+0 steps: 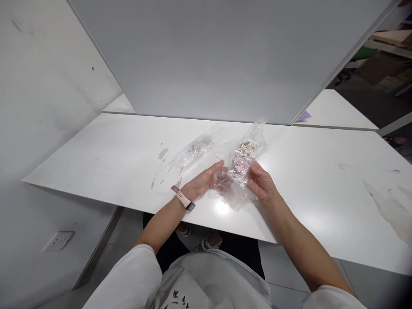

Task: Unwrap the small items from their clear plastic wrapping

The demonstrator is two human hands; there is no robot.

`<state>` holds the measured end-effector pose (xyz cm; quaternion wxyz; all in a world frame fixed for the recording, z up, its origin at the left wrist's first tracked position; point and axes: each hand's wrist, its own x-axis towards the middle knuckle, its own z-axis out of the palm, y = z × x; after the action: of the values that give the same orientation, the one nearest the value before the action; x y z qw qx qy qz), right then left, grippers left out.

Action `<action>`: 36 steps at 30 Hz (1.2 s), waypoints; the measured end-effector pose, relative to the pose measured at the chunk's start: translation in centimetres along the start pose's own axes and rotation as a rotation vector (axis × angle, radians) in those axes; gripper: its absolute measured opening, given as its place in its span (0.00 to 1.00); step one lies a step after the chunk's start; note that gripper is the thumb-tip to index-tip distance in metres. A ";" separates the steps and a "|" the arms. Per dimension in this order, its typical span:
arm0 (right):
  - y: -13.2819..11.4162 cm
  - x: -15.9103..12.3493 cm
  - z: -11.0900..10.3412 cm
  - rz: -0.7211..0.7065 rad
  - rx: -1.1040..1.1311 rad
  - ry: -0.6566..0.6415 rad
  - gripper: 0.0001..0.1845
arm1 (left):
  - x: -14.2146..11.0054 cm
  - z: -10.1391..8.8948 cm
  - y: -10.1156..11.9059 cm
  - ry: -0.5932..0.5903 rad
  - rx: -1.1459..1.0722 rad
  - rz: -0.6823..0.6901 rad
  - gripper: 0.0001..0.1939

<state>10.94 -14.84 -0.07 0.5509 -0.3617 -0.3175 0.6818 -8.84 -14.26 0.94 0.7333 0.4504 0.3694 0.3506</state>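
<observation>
Between my hands is a crinkled clear plastic bag (240, 171) with something pink and something gold-coloured inside; glare hides their exact kind. My left hand (206, 178) holds the bag's left side, thumb on top and fingers partly behind the film. On the right edge, my right hand (261, 182) pinches the plastic with its fingers closed. Just beyond my left hand, a second clear plastic bag (196, 150) lies flat on the table, holding a clear or silvery item I cannot make out.
The white table (122, 150) has worn patches at left and right. A grey panel (209, 60) rises at its back edge, and a wall with a socket (58, 241) stands left. A purple paper (303, 116) lies behind the panel's right corner.
</observation>
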 end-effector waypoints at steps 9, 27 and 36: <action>0.4 0.5 0.0 0.156 0.030 -0.008 0.13 | -0.3 -2.4 2.8 0.223 -0.280 0.290 0.08; 0.4 -0.3 1.2 0.247 0.093 0.007 0.20 | -0.9 -2.8 2.9 0.122 -0.138 0.284 0.21; 0.5 0.5 0.3 0.188 -0.025 0.002 0.16 | -0.2 -7.7 4.1 1.151 0.202 0.523 0.09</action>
<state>10.31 -14.49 -0.41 0.4802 -0.3976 -0.2900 0.7261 -16.30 -9.96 2.29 0.2618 0.3321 0.6131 0.6673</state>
